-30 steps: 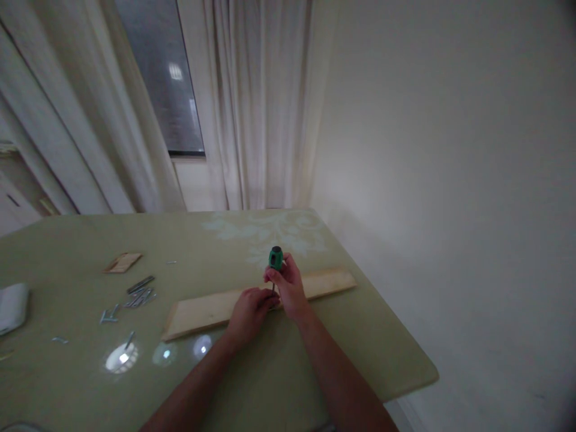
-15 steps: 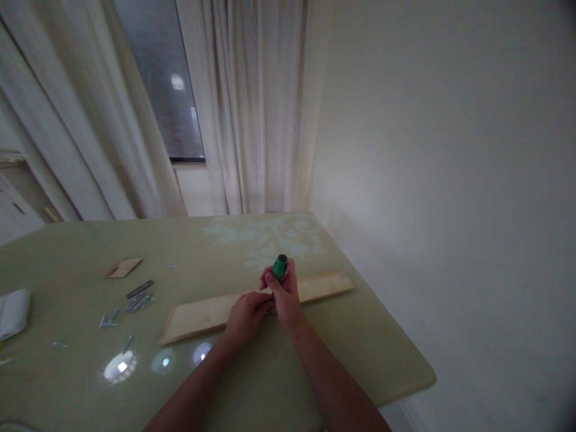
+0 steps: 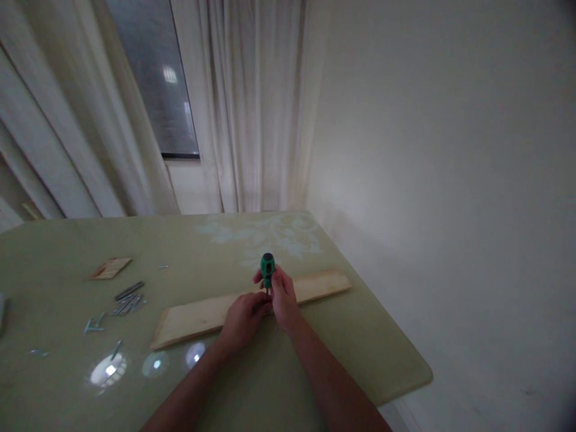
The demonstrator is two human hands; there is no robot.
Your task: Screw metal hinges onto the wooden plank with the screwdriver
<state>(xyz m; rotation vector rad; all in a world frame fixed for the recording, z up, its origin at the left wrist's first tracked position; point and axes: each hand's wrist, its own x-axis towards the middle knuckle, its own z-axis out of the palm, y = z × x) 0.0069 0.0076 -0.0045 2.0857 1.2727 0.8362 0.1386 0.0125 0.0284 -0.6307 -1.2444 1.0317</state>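
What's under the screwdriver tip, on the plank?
The green-handled screwdriver stands upright over the wooden plank, gripped by the right hand. The left hand pinches at its tip. Whatever is there is covered by the fingers. The plank lies on the table.

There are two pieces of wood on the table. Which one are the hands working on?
The long wooden plank near the table's right end. Both hands rest over its middle, the right hand holding a green-handled screwdriver upright. The small wood piece lies untouched far left.
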